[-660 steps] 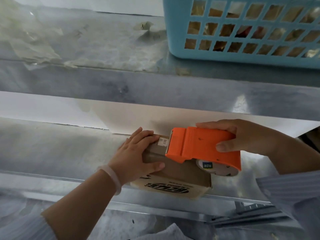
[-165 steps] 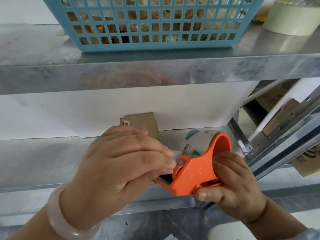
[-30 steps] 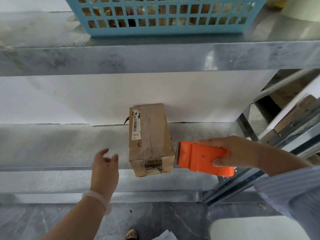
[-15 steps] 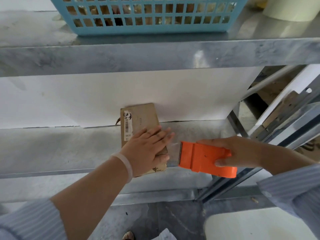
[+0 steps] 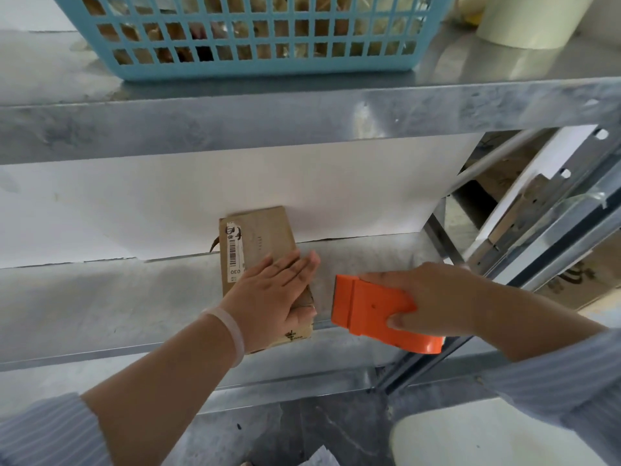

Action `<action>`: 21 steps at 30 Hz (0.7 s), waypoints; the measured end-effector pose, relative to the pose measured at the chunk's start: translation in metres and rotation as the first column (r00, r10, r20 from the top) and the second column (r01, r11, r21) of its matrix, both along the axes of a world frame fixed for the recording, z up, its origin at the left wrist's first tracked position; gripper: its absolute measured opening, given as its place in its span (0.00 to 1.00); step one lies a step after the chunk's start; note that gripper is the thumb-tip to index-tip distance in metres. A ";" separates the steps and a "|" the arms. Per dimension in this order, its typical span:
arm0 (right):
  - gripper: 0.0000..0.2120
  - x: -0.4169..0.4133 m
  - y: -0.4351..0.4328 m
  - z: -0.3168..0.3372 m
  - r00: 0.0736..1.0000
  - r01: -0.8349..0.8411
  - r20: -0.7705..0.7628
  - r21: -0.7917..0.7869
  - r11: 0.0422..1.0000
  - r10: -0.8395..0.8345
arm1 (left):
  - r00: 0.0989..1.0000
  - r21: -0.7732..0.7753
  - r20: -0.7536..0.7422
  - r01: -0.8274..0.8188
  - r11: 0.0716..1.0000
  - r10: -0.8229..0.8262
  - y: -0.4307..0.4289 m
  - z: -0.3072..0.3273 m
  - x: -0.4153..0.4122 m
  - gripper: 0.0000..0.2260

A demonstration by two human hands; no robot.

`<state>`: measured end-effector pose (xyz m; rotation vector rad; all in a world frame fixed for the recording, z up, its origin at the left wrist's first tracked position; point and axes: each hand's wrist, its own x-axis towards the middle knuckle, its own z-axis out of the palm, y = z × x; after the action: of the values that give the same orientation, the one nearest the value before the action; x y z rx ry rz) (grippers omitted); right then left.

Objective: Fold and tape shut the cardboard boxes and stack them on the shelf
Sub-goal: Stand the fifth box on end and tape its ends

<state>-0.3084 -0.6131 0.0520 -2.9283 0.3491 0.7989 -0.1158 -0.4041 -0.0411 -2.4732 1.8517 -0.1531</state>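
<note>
box: small brown cardboard box [image 5: 258, 243] lying flat on the lower galvanised metal shelf [image 5: 100, 304], far end against the white back panel [image 5: 336, 193], near end over the shelf's front edge; white barcode label [image 5: 234, 252] along its left top, reads "030"
left hand: left hand [image 5: 275, 290] flat on the near half of the box, fingers straight and close together, pointing up-right, palm pressing down, thumb at the box's right edge; pale translucent bangle [image 5: 228, 331] on the wrist, striped sleeve pushed up
right hand: right hand [image 5: 433, 301] gripping the orange plastic tape dispenser [image 5: 373, 311], fingers over the top, thumb on its near side
dispenser: just right of the box, apart from it, blade end facing the box; any tape between the two too faint to tell
upper shelf: light blue plastic lattice basket [image 5: 255, 31] with brownish contents, not identifiable; cream tape roll [image 5: 527, 21] at far right
right side: grey metal shelf uprights [image 5: 554, 210], cardboard behind them
below: dark grey floor [image 5: 319, 428], white rounded surface [image 5: 487, 435] bottom right
</note>
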 end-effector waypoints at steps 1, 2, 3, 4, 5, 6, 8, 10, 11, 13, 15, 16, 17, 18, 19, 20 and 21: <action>0.35 0.006 0.004 0.000 0.995 -0.083 -0.057 0.017 0.996 0.084 | 1.000 -0.014 -0.010 -0.005 1.000 0.005 0.000 -0.001 0.000 0.34; 0.35 0.022 0.030 0.011 0.996 -0.003 0.087 -0.018 1.000 0.005 | 1.000 -0.014 -0.024 -0.016 1.000 0.016 0.000 -0.002 -0.001 0.35; 0.35 0.025 0.035 0.003 0.984 -0.054 0.169 -0.020 0.998 0.056 | 0.999 -0.022 -0.027 -0.019 1.000 0.018 0.000 -0.003 0.000 0.36; 0.34 0.027 0.044 -0.005 0.982 -0.057 0.180 -0.027 0.998 0.061 | 1.000 -0.027 -0.022 -0.017 0.999 0.016 -0.001 -0.004 0.001 0.36; 0.33 0.029 0.046 -0.010 0.962 -0.043 0.270 0.010 0.999 0.039 | 1.000 -0.032 -0.004 -0.010 0.999 0.010 -0.001 -0.005 0.002 0.36; 0.30 0.030 0.048 -0.008 0.966 0.014 0.258 -0.006 1.000 -0.012 | 1.000 -0.023 0.011 -0.009 1.000 0.009 -0.002 -0.005 0.002 0.35; 0.24 0.032 0.055 -0.016 0.949 0.019 0.315 0.029 0.999 -0.027 | 1.000 -0.027 0.017 -0.014 1.000 0.015 -0.003 -0.006 0.002 0.34; 0.18 0.032 0.068 -0.031 0.939 0.029 0.340 0.064 0.998 -0.049 | 1.000 -0.046 0.009 -0.009 0.999 0.009 -0.002 -0.006 0.003 0.34; 0.17 0.033 0.069 -0.038 0.933 0.052 0.354 0.057 0.997 -0.069 | 1.000 -0.054 0.007 -0.003 0.999 0.003 -0.001 -0.006 0.002 0.34; 0.18 0.031 0.064 -0.049 0.917 0.119 0.378 0.051 0.992 -0.130 | 1.000 -0.056 0.008 0.016 0.998 -0.015 0.001 -0.006 0.002 0.34; 0.25 0.028 0.059 -0.060 0.899 0.157 0.403 0.064 0.986 -0.169 | 1.000 -0.067 0.018 0.024 0.997 -0.023 0.001 -0.006 0.003 0.34; 0.28 0.026 0.054 -0.061 0.891 0.169 0.419 0.049 0.984 -0.174 | 0.999 -0.075 0.019 0.028 0.997 -0.027 0.001 -0.006 0.004 0.33; 0.31 0.024 0.048 -0.061 0.876 0.183 0.447 0.039 0.982 -0.181 | 0.999 -0.083 0.019 0.034 0.996 -0.033 0.001 -0.006 0.005 0.33; 0.32 0.023 0.041 -0.061 0.861 0.194 0.477 0.010 0.981 -0.175 | 0.999 -0.085 0.022 0.040 0.996 -0.038 0.001 -0.006 0.006 0.33; 0.32 0.023 0.033 -0.062 0.852 0.195 0.502 -0.041 0.980 -0.149 | 0.999 -0.085 0.028 0.045 0.995 -0.043 0.002 -0.005 0.007 0.33; 0.32 0.023 0.025 -0.061 0.851 0.181 0.516 -0.121 0.976 -0.094 | 0.998 -0.083 0.033 0.051 0.995 -0.048 0.003 -0.005 0.008 0.32; 0.33 0.025 0.016 -0.067 0.864 0.141 0.503 -0.221 0.965 -0.012 | 0.998 -0.083 0.035 0.057 0.995 -0.054 0.005 -0.005 0.009 0.32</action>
<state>-0.2838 -0.5975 -0.0147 -3.1742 0.5460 -0.0408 -0.1072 -0.3996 -0.0461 -2.4574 1.9400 -0.2776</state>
